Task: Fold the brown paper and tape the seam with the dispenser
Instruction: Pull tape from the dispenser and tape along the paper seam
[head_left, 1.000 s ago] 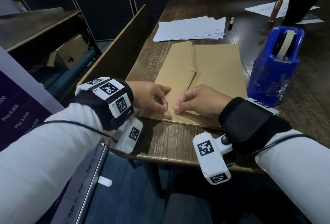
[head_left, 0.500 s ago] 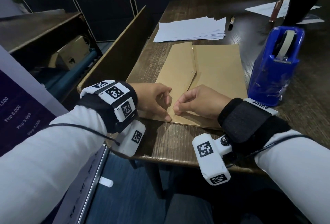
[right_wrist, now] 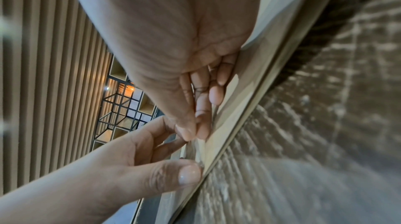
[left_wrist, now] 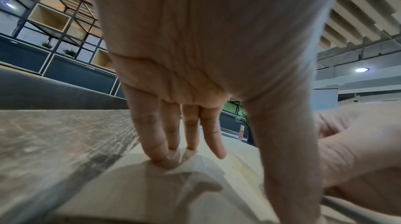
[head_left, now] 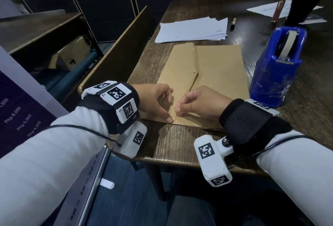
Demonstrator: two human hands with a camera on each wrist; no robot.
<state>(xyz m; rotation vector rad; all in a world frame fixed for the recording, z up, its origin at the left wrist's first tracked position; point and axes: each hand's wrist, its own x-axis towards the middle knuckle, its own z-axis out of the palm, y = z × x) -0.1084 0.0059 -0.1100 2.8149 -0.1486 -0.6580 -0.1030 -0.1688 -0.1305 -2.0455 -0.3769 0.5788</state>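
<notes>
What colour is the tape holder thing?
The tape dispenser is bright blue, clearest in the head view.

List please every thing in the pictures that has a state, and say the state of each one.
brown paper: flat on the table, left flap folded over, seam not yet taped
left hand: thumb presses the paper's near edge
right hand: pinches the paper at the seam
tape dispenser: upright, untouched
white sheets: stacked loosely
pen: lying flat
</notes>
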